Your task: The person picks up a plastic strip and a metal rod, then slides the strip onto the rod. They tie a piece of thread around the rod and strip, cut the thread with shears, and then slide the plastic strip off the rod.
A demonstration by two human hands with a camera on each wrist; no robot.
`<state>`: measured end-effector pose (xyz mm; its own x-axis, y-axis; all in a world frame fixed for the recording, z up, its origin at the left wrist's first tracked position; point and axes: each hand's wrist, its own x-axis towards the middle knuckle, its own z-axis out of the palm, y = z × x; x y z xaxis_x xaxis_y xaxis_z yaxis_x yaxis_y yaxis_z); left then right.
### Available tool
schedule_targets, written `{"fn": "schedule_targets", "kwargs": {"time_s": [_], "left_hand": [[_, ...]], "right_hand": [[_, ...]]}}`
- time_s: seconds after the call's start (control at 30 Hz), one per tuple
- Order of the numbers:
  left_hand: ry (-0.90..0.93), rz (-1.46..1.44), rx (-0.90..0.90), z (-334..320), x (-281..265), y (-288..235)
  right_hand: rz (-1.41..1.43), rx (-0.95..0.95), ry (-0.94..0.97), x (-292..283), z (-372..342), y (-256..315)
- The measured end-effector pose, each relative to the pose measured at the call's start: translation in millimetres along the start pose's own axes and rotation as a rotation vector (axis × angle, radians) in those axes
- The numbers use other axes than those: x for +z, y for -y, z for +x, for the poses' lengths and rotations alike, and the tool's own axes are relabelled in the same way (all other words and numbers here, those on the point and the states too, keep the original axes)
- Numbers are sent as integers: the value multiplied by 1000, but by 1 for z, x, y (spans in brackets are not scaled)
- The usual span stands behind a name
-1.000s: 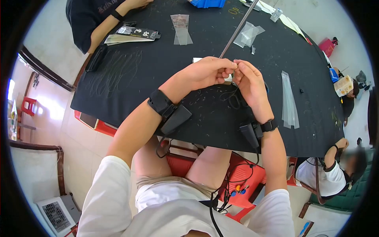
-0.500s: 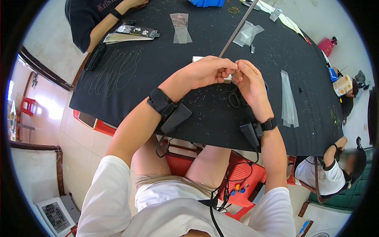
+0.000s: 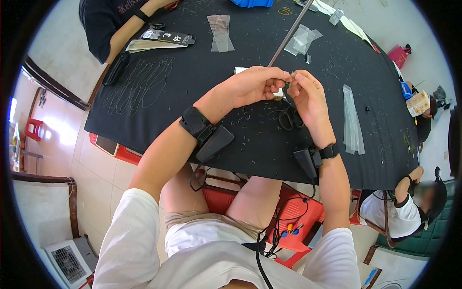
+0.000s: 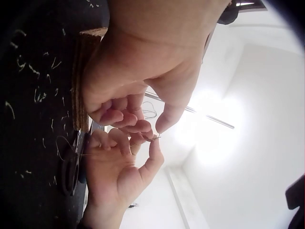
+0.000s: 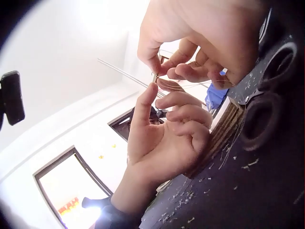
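Note:
A tiny fish hook with thin line sits between the fingertips of both hands. My left hand pinches at it from the left, the other fingers curled. From the right, thumb and forefinger of my right hand pinch it too. In the left wrist view the hook shows as a fine dark sliver at the thumb tips. Below the hands, a brown layered block stands on the table, partly hidden by the left hand. Black-handled scissors lie beside it, blades hidden.
A metal rod slants up beyond the hands. On the black tablecloth lie clear plastic sleeves, looped line, a printed packet and thread scraps. A blue bin stands far off. Other people sit at the table edges.
My right hand has shifted slightly right and up, its fingertips parting a little from the left hand's. More of the scissors shows. The left hand stays nearly in place.

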<state>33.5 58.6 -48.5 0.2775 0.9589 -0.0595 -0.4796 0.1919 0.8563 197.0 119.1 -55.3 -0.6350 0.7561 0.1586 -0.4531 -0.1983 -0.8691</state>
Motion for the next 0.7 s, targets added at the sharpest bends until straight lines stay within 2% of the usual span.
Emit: {"fn": "schedule_targets", "kwargs": {"time_s": [0.17, 0.7], "left_hand": [[-24, -50, -1, -2, 2, 0], [-45, -26, 2, -1, 2, 0]], "right_hand": [[-90, 12, 31, 1, -1, -1], [-88, 10, 43, 4, -1, 1]]}}
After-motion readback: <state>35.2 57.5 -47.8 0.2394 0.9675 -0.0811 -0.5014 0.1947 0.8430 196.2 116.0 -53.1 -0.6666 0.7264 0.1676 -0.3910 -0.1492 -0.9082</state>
